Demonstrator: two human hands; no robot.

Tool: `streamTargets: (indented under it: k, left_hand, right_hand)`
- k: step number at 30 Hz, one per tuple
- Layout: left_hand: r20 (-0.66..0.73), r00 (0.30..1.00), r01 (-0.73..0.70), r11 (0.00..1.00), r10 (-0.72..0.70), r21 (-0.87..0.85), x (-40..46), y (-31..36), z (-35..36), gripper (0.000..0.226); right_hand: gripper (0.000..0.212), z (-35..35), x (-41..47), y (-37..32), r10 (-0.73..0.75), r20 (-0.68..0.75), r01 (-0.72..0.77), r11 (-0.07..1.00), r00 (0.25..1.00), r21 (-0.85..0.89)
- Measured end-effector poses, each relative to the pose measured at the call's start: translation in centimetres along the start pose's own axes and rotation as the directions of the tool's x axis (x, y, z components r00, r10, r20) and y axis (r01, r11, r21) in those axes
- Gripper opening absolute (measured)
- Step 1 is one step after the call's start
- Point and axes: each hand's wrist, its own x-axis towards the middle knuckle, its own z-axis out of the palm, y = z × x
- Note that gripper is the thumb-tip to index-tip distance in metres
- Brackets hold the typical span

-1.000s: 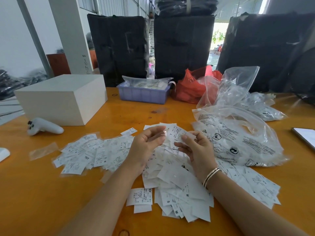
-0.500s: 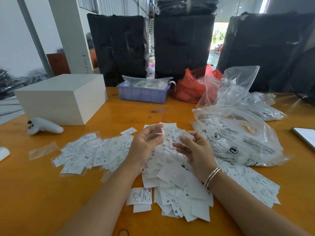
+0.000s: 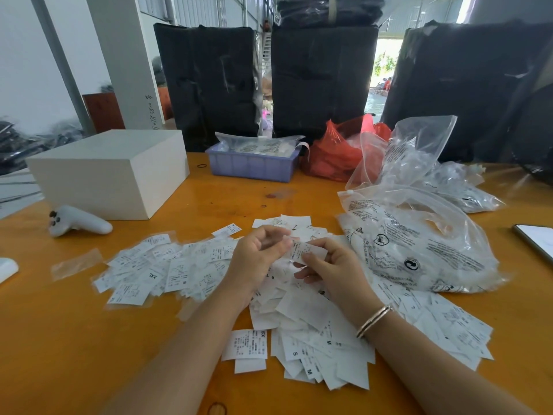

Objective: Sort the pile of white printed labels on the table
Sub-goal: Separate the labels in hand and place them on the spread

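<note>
A loose pile of white printed labels point(image 3: 311, 330) covers the middle of the orange table point(image 3: 74, 339). A flatter spread of labels point(image 3: 161, 268) lies to its left, marked with sizes such as XXL and M. Both hands hover just above the pile's far part. My right hand point(image 3: 332, 271) pinches a single label point(image 3: 305, 251) between thumb and fingers. My left hand point(image 3: 257, 253) has its fingers curled and touches the same label's left end. Two labels point(image 3: 248, 348) lie apart at the near edge of the pile.
A white box point(image 3: 110, 172) and a white controller point(image 3: 77, 224) sit at the left. A purple tray point(image 3: 254, 164), a red bag point(image 3: 335, 154) and clear printed plastic bags point(image 3: 419, 235) stand behind and right. A phone point(image 3: 535, 238) lies far right. A clear plastic scrap point(image 3: 76, 263) lies left.
Both hands have sunk a little toward the pile and come closer together. The small bunch of labels held before is now a single label pinched between the hands.
</note>
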Motion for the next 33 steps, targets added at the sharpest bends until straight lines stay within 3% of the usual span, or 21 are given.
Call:
streamTargets:
  k: [3, 9, 12, 25, 29, 33]
  left_hand:
    - [0.004, 1.0, -0.021, 0.999, 0.021, 0.049, 0.0, 0.0, 0.0, 0.006]
    - [-0.056, 0.998, 0.009, 0.996, -0.003, 0.092, -0.1, 0.2, -0.1, 0.007]
    - [-0.033, 0.999, 0.003, 0.996, 0.0, 0.091, -0.2, 0.5, 0.0, 0.006]
    - [-0.036, 0.998, 0.052, 0.997, -0.05, 0.056, -0.2, 0.7, -0.1, 0.011]
    - [-0.026, 0.999, 0.043, 0.998, -0.042, 0.05, -0.3, 0.8, 0.0, 0.032]
    - [-0.008, 1.0, 0.023, 0.999, -0.023, 0.032, -0.4, 0.8, 0.0, 0.027]
  right_hand:
    - [0.009, -0.1, 0.0, 0.2, -0.024, -0.014, 0.023, 0.997, 1.0, -0.072]
    - [0.009, -0.8, 0.1, -0.1, -0.087, -0.134, 0.114, 0.971, 0.987, 0.208]
    - [0.011, -0.9, -0.1, -0.3, -0.155, -0.173, 0.193, 0.953, 0.973, 0.233]
    - [0.018, -1.1, -0.2, -0.2, -0.31, -0.247, 0.346, 0.931, 0.918, 0.119]
    - [0.018, -0.8, -0.1, 0.2, -0.363, -0.202, 0.367, 0.93, 0.91, -0.016]
    - [0.022, -0.8, -0.1, 0.4, -0.411, -0.173, 0.391, 0.91, 0.895, -0.14]
